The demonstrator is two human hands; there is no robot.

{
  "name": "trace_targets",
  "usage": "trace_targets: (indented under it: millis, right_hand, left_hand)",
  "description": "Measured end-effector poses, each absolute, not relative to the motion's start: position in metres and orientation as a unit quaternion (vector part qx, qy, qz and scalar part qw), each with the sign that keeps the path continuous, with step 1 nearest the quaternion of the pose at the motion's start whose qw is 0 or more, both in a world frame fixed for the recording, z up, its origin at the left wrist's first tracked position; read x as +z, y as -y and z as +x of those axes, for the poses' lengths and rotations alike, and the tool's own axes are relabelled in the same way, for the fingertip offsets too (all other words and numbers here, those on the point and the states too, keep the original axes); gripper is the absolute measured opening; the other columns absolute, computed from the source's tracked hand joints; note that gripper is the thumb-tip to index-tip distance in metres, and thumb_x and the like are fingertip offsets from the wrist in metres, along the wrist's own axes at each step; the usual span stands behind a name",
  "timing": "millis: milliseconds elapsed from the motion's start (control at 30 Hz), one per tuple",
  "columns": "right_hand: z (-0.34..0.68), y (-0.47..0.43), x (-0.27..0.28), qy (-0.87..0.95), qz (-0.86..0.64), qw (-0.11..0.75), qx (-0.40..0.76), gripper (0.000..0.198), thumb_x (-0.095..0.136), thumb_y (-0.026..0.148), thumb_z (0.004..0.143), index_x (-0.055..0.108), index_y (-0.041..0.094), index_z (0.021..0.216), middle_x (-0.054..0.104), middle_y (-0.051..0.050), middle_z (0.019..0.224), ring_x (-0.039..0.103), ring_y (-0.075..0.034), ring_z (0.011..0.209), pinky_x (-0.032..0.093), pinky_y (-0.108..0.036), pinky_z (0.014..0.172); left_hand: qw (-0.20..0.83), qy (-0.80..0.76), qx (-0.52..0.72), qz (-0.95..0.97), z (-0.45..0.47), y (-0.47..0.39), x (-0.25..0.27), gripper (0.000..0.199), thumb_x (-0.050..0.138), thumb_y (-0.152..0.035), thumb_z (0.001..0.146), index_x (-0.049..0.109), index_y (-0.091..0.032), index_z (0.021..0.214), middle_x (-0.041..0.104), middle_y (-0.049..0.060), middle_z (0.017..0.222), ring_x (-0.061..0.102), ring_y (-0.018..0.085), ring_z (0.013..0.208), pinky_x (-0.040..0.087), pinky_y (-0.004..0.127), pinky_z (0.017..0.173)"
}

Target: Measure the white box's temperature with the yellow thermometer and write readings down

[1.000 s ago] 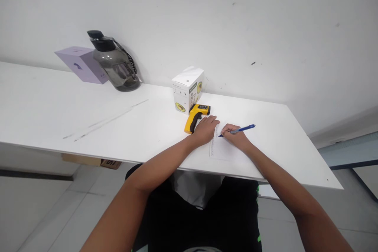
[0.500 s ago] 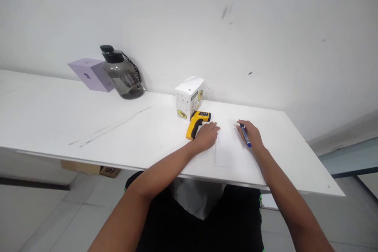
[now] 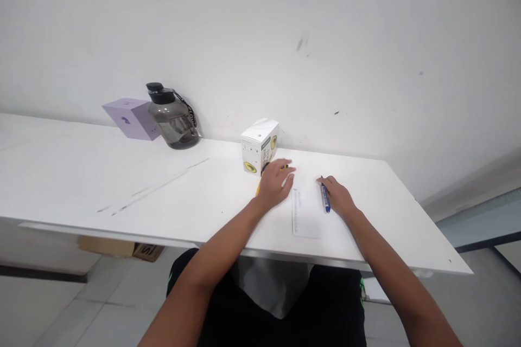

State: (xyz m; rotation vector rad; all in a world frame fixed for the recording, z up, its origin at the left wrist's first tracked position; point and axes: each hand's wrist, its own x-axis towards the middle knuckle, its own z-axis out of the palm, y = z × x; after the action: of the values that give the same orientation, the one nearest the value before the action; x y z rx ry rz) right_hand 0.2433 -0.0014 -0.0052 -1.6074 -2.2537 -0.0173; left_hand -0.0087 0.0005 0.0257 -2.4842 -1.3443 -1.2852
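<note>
My left hand (image 3: 273, 184) lies over a yellow thermometer gun (image 3: 258, 190) on the white table (image 3: 122, 184). Only the gun's handle end and a bit of its top show, and I cannot see whether the fingers grip it. My right hand (image 3: 340, 199) rests low on the table with a blue pen (image 3: 325, 198) in its fingers, the pen lying flat along the right edge of a small paper slip (image 3: 304, 217). The slip, with a printed column down its left side, lies between my two hands.
A white carton with avocado prints (image 3: 259, 145) stands just behind the thermometer. Further left, against the wall, are a dark water jug (image 3: 173, 119) and a lilac box (image 3: 132, 117). A cardboard box (image 3: 122, 248) sits on the floor under the table.
My left hand slid from the paper's edge up onto the thermometer gun. My right hand stopped writing, drew back and laid the pen down flat. The view tilted up.
</note>
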Motion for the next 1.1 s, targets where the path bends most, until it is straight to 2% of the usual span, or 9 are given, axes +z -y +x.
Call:
trace_targets:
  millis: [100,267,367,500,633,700,800,900,1100]
  right_hand:
    - [0.244,0.001,-0.007,0.804,-0.568,0.177,-0.018,0.041,0.033,0.012,0.087,0.054,0.023,0.120,0.057,-0.006,0.100,0.054,-0.015,0.067,0.038,-0.026,0.054]
    - [0.241,0.001,-0.007,0.803,-0.583,0.122,-0.023,0.047,0.036,0.010,0.085,0.051,0.025,0.127,0.057,-0.006,0.108,0.054,-0.013,0.069,0.036,-0.022,0.055]
    - [0.239,0.000,-0.002,0.796,-0.601,0.068,-0.018,0.054,0.039,0.006,0.082,0.048,0.027,0.131,0.056,-0.006,0.115,0.055,-0.012,0.073,0.035,-0.020,0.057]
    - [0.232,0.002,0.019,0.784,-0.618,0.015,-0.055,0.056,0.038,0.003,0.082,0.051,0.027,0.131,0.056,-0.009,0.119,0.059,-0.016,0.082,0.036,-0.023,0.060]
    - [0.199,0.018,0.050,0.760,-0.631,0.109,-0.113,0.046,0.030,0.017,0.093,0.045,0.020,0.136,0.057,-0.014,0.119,0.060,-0.021,0.089,0.039,-0.028,0.065]
    - [0.168,0.028,0.060,0.754,-0.631,0.172,-0.058,0.044,0.028,0.032,0.097,0.045,0.020,0.135,0.062,-0.012,0.112,0.061,-0.021,0.092,0.041,-0.029,0.071]
    - [0.119,0.031,0.059,0.775,-0.615,0.140,0.049,0.049,0.029,0.050,0.094,0.059,0.018,0.117,0.068,-0.011,0.099,0.063,-0.025,0.090,0.042,-0.032,0.073]
    - [0.086,0.019,0.045,0.754,-0.635,0.115,0.124,0.060,0.033,0.064,0.088,0.060,0.013,0.105,0.068,-0.015,0.096,0.063,-0.028,0.086,0.042,-0.033,0.068]
    - [0.083,0.002,0.029,0.704,-0.650,0.145,0.247,0.061,0.049,0.072,0.075,0.056,0.019,0.103,0.067,-0.011,0.100,0.063,-0.027,0.089,0.042,-0.032,0.067]
  left_hand:
    - [0.069,0.535,-0.471,-0.698,-0.022,-0.010,0.028,0.033,0.041,-0.035,0.092,0.046,-0.021,0.122,0.037,0.015,0.141,0.026,0.027,0.138,0.026,0.050,0.111]
    - [0.009,0.619,-0.564,-0.546,-0.035,-0.028,0.025,0.078,0.058,-0.038,0.083,0.010,-0.021,0.142,0.012,0.017,0.151,0.011,0.029,0.141,0.022,0.050,0.112]
    - [-0.082,0.638,-0.579,-0.501,-0.041,-0.039,0.016,0.093,0.067,-0.040,0.075,0.008,-0.020,0.144,0.017,0.017,0.150,0.012,0.033,0.140,0.021,0.050,0.113]
    - [-0.166,0.627,-0.584,-0.489,-0.049,-0.050,0.003,0.095,0.072,-0.045,0.070,0.015,-0.022,0.142,0.033,0.016,0.141,0.031,0.032,0.133,0.032,0.048,0.107]
    - [-0.175,0.616,-0.594,-0.487,-0.051,-0.051,-0.002,0.088,0.072,-0.047,0.069,0.023,-0.025,0.139,0.040,0.013,0.135,0.039,0.030,0.127,0.037,0.046,0.102]
    - [-0.169,0.615,-0.598,-0.485,-0.050,-0.049,-0.001,0.087,0.072,-0.047,0.069,0.024,-0.025,0.138,0.041,0.013,0.134,0.039,0.030,0.127,0.037,0.046,0.102]
    - [-0.154,0.621,-0.601,-0.478,-0.046,-0.046,0.001,0.087,0.071,-0.047,0.070,0.023,-0.024,0.138,0.041,0.014,0.134,0.038,0.031,0.127,0.036,0.047,0.103]
    - [-0.150,0.642,-0.593,-0.462,-0.042,-0.044,0.002,0.088,0.072,-0.046,0.069,0.023,-0.022,0.137,0.041,0.015,0.132,0.038,0.032,0.127,0.036,0.049,0.102]
    - [-0.146,0.646,-0.590,-0.462,-0.042,-0.048,-0.002,0.082,0.074,-0.046,0.067,0.029,-0.023,0.131,0.045,0.013,0.126,0.041,0.032,0.123,0.039,0.048,0.097]
